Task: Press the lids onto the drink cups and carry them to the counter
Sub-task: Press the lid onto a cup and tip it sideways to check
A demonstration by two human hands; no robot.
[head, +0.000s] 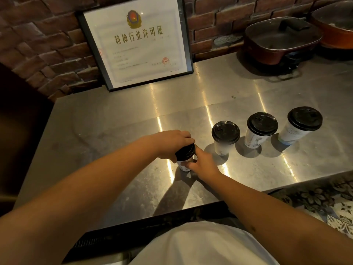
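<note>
Surface: shiny grey metal surface, flat, with scratches and bright light streaks.
Wall: rough red-brown bricks behind it.
Frame: flat paper in a thin black frame, leaning on the bricks, far beyond both hands.
Pots: dark pot with a glass top, next to an orange one, far off to the right of the hands.
Cup in grip: white paper cup, round, standing on the metal.
Lid: round black plastic lid, tilted on that cup.
Left hand: left hand curled over the lid from above, gripping it.
Right hand: right hand wrapped around the cup's side, holding it.
Other cups: three lidded cups in a row, just right of the hands.
</note>
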